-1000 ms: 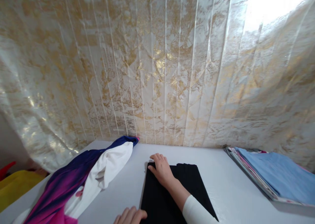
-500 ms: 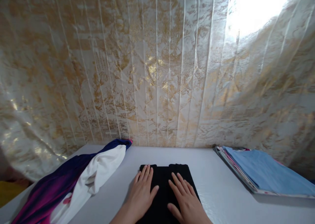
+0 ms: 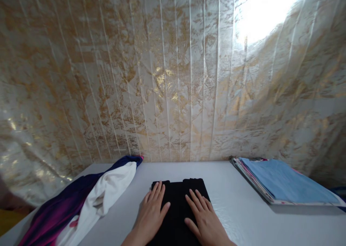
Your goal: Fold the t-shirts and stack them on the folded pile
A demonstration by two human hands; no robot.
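A folded black garment (image 3: 177,192) lies flat on the white table (image 3: 232,210) in front of me. My left hand (image 3: 151,215) rests palm down on its left half, fingers spread and pointing away from me. My right hand (image 3: 204,217) lies palm down on its right half in the same way. Neither hand grips anything; both press flat on the cloth.
A loose pile of navy, magenta and white clothes (image 3: 89,199) sprawls at the left. A neat stack of folded garments with a light blue one on top (image 3: 281,181) sits at the right. A gold-patterned curtain (image 3: 173,76) hangs behind the table.
A second ago only my right hand lay on the far corner of the black garment; now both hands lie flat on it. The garment appears shorter than before.
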